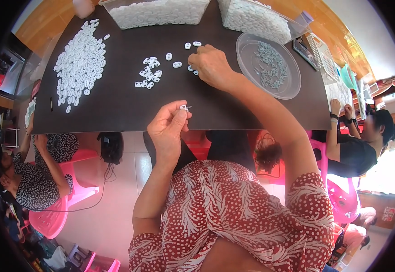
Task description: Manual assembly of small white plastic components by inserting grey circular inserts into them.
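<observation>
My left hand (166,129) is just above the table's near edge. Its thumb and fingertips pinch a small white plastic piece (183,107) with a thin metal screw sticking out to the right. Farther away, my right hand (212,67) reaches down to the tabletop with its fingers bent together. Small white oval pieces (195,72) lie right at its fingertips; whether one is between them is hidden. A few more ovals (177,65) lie to its left and beyond it. Left of these is a loose cluster of small blocky white pieces (150,75).
A large heap of white ovals (82,61) covers the table's left. Two clear tubs (161,22) (256,25) of white pieces stand at the back. Right of my forearm is a round clear tray (292,88) holding grey screws (271,65). People sit at both sides.
</observation>
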Demonstrator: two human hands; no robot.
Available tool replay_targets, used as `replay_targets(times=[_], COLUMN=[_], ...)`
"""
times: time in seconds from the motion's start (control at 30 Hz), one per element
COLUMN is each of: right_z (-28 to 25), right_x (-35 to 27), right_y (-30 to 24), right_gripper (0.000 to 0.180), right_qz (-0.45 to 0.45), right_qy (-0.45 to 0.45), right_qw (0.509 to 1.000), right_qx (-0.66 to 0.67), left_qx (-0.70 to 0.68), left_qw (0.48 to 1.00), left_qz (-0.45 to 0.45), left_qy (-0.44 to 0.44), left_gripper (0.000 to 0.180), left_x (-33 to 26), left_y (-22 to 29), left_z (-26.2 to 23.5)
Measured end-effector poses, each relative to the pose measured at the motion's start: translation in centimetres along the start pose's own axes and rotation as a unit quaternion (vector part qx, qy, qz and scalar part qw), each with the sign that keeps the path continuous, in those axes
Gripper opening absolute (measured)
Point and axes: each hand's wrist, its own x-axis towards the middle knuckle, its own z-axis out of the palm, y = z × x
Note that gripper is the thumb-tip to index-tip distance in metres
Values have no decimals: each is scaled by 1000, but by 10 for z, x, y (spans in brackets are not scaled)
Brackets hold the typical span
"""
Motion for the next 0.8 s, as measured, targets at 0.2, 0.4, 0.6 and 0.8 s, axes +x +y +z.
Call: replay_targets(times=[0.2, 0.4, 0.6, 0.8], right_z=[3, -23, -44, -48], right_x=[9, -3, -44, -61], right_y=[-1, -27, -65, -78], right_gripper=[9, 12, 16, 14], right_qz=[-29, -18, 74, 71], right_qy=[-12, 4, 32, 72], right_qw=[999, 995, 960, 952], right_qx=[-8, 94, 269, 290], left_qx=[-22, -26, -79, -86], left_qw=[1000, 1000, 995, 995], left_qz=[-3, -13, -45, -38], left_qy=[1, 11, 33, 26], left_gripper=[16, 15, 13, 12], left_x=[2, 0, 3, 3], left_y=[0, 4, 14, 15], left_z=[1, -1, 3, 10])
